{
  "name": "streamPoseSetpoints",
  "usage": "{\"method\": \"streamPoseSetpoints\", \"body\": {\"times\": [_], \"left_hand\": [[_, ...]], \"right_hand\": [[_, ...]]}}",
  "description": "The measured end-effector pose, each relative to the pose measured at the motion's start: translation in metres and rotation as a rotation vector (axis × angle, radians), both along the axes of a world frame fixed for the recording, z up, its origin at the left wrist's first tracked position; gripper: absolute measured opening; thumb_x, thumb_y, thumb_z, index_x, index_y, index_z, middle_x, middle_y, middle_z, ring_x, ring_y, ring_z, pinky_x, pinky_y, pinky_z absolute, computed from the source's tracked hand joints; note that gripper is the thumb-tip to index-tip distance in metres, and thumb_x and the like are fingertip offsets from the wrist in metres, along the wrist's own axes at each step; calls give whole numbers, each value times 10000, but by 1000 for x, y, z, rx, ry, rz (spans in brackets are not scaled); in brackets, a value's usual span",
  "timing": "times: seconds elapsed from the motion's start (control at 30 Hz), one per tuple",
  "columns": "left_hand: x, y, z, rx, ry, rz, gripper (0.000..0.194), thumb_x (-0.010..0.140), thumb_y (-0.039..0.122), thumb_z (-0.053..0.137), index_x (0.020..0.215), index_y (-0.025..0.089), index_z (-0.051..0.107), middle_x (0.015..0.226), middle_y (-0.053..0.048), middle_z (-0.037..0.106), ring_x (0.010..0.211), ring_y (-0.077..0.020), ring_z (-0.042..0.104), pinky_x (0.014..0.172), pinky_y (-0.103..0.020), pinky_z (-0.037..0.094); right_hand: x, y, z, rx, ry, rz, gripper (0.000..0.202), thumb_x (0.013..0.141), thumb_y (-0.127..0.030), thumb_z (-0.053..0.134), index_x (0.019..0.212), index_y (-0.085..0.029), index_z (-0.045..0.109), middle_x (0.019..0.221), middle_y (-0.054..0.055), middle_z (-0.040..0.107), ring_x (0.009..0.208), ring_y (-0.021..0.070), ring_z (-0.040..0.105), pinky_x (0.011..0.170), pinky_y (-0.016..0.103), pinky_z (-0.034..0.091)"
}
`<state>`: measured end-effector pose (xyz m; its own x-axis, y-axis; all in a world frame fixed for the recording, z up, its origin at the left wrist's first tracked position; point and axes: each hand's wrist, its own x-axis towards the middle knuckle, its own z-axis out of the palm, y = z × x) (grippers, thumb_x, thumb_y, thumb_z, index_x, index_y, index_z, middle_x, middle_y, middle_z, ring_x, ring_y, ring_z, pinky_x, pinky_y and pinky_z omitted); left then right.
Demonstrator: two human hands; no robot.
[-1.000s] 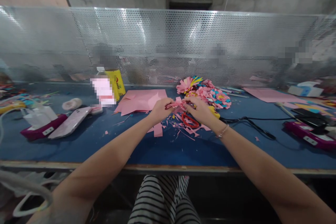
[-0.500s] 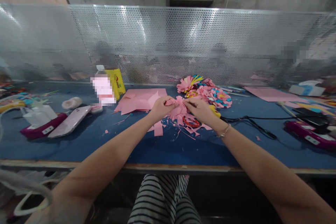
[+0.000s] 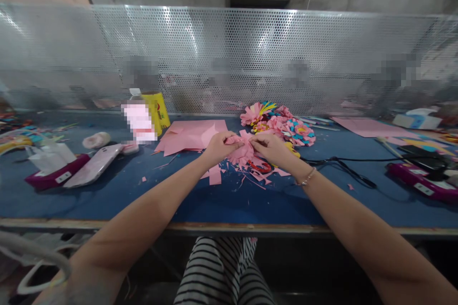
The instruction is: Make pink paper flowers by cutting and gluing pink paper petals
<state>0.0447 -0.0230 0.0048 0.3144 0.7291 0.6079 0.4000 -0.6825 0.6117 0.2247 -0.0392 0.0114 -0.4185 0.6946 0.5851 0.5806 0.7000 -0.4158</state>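
Between my two hands is a pink paper flower (image 3: 242,153) with fringed, ruffled petals. My left hand (image 3: 222,147) pinches its left side between thumb and fingers. On the opposite side, the fingertips of my right hand (image 3: 269,147) are closed on the petals. Beneath the flower lie pink paper scraps (image 3: 215,175) and red-handled scissors (image 3: 260,167), partly covered. Behind my right hand sits a pile of finished-looking paper flowers (image 3: 282,126) in pink, blue and yellow. Pink paper sheets (image 3: 189,134) lie just beyond my left hand.
Left on the blue table (image 3: 143,205) are a phone (image 3: 95,166), a purple tissue box (image 3: 57,171) and a yellow packet (image 3: 159,110). A black cable (image 3: 343,167) runs right toward another purple box (image 3: 422,183). A perforated metal screen (image 3: 214,43) borders the back.
My hands stay on the flower with only slight finger movement, and a petal at its top stands a little differently. The whole view has shifted very slightly.
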Motion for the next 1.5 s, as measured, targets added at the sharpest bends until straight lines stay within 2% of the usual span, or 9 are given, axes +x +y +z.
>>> {"method": "streamPoseSetpoints", "body": {"times": [0.23,0.47,0.7,0.8,0.93,1.03,1.17,1.37,1.5], "left_hand": [[0,2,-1,-2,7,11,174,650,330,574,695,162,583,667,0,572,654,-111,495,606,-239,386],[-1,2,0,-1,15,17,142,658,291,561,715,163,584,690,0,589,660,-109,507,617,-236,390],[-1,-2,1,59,53,43,99,655,227,544,720,157,571,679,12,583,629,-97,501,584,-216,383],[-2,-1,-1,198,134,47,78,634,165,542,710,156,560,677,8,574,624,-97,494,581,-217,380],[-4,3,-3,481,255,16,103,633,84,495,688,158,540,712,-13,564,711,-122,494,649,-248,380],[-8,4,-2,592,301,43,123,638,70,485,688,171,535,753,-17,567,769,-140,486,705,-286,366],[-12,3,1,670,245,95,147,626,50,491,672,184,532,778,-13,560,794,-144,467,734,-303,357],[-11,2,2,685,251,44,194,613,17,466,681,188,528,811,-21,551,805,-142,464,730,-293,367],[-9,1,2,675,256,14,204,613,10,450,684,182,532,789,-22,548,796,-137,468,723,-282,372]], "right_hand": [[1,1,-2,-25,6,10,157,747,-176,402,655,-167,529,658,-6,536,615,89,467,580,225,349],[1,4,-6,-51,89,48,175,778,-286,420,742,-168,543,733,16,551,671,105,487,617,244,392],[-2,0,-7,-96,115,50,160,685,-285,555,789,-166,526,815,39,537,750,125,512,664,260,441],[-2,1,-8,14,35,39,121,685,-247,552,777,-174,521,789,35,530,728,128,508,655,271,439],[0,1,-8,253,-84,54,119,707,-191,528,825,-189,514,821,36,542,802,147,493,748,312,409],[0,-3,-4,346,-115,47,86,712,-176,522,794,-192,498,796,37,540,812,159,485,766,326,398],[0,-6,0,403,-125,45,118,713,-160,510,822,-200,490,832,47,539,858,175,476,794,342,388],[2,-2,-3,456,-150,74,251,687,-121,489,926,-200,491,953,70,522,945,194,458,833,377,379],[1,-3,-4,473,-183,90,246,687,-120,489,921,-192,500,991,84,513,969,197,452,837,373,386]]}}
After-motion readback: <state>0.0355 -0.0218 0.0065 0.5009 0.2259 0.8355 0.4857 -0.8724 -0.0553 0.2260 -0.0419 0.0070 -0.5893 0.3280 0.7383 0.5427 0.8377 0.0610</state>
